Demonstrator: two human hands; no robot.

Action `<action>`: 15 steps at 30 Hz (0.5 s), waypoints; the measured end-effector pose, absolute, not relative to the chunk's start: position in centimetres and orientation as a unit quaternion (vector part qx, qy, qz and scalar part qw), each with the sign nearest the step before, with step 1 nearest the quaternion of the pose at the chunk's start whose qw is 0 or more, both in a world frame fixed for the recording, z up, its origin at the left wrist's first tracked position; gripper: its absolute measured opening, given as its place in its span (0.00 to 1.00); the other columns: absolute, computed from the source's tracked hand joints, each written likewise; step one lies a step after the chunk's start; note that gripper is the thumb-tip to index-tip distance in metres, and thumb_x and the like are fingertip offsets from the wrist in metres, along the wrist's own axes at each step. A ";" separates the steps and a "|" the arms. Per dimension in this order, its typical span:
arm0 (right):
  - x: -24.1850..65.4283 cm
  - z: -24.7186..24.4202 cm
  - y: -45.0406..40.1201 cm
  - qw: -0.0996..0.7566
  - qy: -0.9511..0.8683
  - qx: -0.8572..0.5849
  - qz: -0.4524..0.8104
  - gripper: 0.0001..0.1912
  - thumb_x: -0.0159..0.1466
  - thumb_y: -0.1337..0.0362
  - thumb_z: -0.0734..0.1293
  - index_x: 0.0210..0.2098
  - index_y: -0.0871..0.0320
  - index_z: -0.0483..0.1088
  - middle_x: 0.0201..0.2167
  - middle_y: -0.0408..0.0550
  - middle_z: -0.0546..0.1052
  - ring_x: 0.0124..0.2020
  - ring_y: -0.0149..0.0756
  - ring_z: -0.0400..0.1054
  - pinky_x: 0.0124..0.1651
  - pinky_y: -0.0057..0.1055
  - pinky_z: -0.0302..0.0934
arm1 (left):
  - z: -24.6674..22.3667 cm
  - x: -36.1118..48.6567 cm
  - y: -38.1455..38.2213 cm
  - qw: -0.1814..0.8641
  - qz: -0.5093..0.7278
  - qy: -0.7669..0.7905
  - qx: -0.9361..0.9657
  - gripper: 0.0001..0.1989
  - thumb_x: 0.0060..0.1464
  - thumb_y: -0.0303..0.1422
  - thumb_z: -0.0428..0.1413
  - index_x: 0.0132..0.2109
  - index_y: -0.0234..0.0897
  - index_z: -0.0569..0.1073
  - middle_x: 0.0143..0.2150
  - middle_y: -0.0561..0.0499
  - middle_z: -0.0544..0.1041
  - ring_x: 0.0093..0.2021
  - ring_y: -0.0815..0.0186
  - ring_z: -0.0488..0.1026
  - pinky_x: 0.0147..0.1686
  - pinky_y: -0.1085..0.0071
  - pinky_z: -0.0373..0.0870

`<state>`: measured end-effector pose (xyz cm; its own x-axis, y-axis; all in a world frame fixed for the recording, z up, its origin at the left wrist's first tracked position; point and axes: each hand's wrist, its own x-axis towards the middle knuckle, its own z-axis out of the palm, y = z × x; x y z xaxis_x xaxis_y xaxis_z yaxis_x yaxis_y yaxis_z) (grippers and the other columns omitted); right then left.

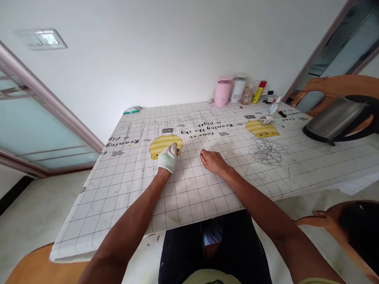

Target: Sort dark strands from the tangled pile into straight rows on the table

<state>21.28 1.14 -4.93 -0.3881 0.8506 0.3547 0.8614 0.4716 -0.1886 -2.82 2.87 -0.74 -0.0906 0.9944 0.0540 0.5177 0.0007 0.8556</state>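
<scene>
My left hand [168, 158] wears a white-and-pale-green glove. Its fingers are curled into a fist with the thumb on top, and it rests over a yellow striped cartoon print on the tablecloth [189, 197]. To the right, my bare right hand [212, 161] lies on the cloth as a closed fist. No object shows in either hand, though the insides of both fists are hidden. A crumpled whitish thing, perhaps another glove [268, 119], lies on the second yellow print, farther right.
Along the wall stand a pink cylinder [222, 93], a white cylinder [238, 90], a bottle [246, 96] and a red-and-yellow can [259, 92]. A metal kettle [334, 118] sits at the right. A green-and-white packet [132, 110] lies at the back left corner. Wooden chairs [319, 221] flank the table.
</scene>
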 end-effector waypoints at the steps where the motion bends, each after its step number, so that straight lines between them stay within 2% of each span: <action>1: 21.4 -4.9 1.2 0.206 -0.832 -0.514 -0.014 0.12 0.78 0.66 0.57 0.43 0.58 0.70 0.30 0.51 0.79 0.27 0.38 0.65 0.30 0.35 0.45 | -0.9 -2.7 2.9 0.310 0.376 0.629 0.605 0.18 0.73 0.44 0.45 0.42 0.43 0.75 0.47 0.45 0.85 0.47 0.59 0.82 0.53 0.67 0.72; 7: 23.9 -3.2 2.8 0.227 -0.818 -0.527 -0.023 0.12 0.79 0.66 0.56 0.43 0.59 0.70 0.30 0.51 0.78 0.26 0.37 0.66 0.31 0.34 0.48 | -1.5 -2.5 2.9 0.306 0.380 0.631 0.603 0.21 0.74 0.46 0.43 0.43 0.42 0.76 0.47 0.46 0.86 0.47 0.58 0.82 0.55 0.64 0.72; 11: 27.9 -0.6 6.0 0.317 -0.767 -0.558 0.003 0.08 0.75 0.65 0.63 0.41 0.58 0.73 0.30 0.50 0.79 0.29 0.38 0.69 0.34 0.33 0.54 | -1.3 -2.3 2.6 0.299 0.377 0.632 0.607 0.20 0.73 0.45 0.43 0.43 0.43 0.77 0.47 0.48 0.86 0.46 0.59 0.82 0.54 0.64 0.71; 13: 30.1 0.7 8.6 0.401 -0.710 -0.571 0.099 0.05 0.72 0.66 0.67 0.38 0.58 0.74 0.30 0.49 0.79 0.29 0.36 0.70 0.34 0.31 0.57 | -1.2 -2.1 2.4 0.299 0.373 0.632 0.610 0.18 0.72 0.43 0.44 0.43 0.43 0.76 0.46 0.48 0.86 0.45 0.60 0.82 0.53 0.65 0.72; 15: 32.1 1.8 11.4 0.478 -0.602 -0.583 0.263 0.04 0.69 0.66 0.71 0.36 0.58 0.74 0.25 0.45 0.77 0.23 0.33 0.67 0.28 0.28 0.57 | -1.1 -2.0 2.3 0.298 0.367 0.631 0.616 0.17 0.71 0.42 0.45 0.43 0.43 0.76 0.45 0.49 0.85 0.45 0.60 0.82 0.52 0.66 0.72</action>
<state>32.15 11.43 1.78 0.1369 0.9535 0.2684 0.4499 0.1816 -0.8744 -1.98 2.33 -1.13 -0.0651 0.9950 0.0761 0.5584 -0.0269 0.8291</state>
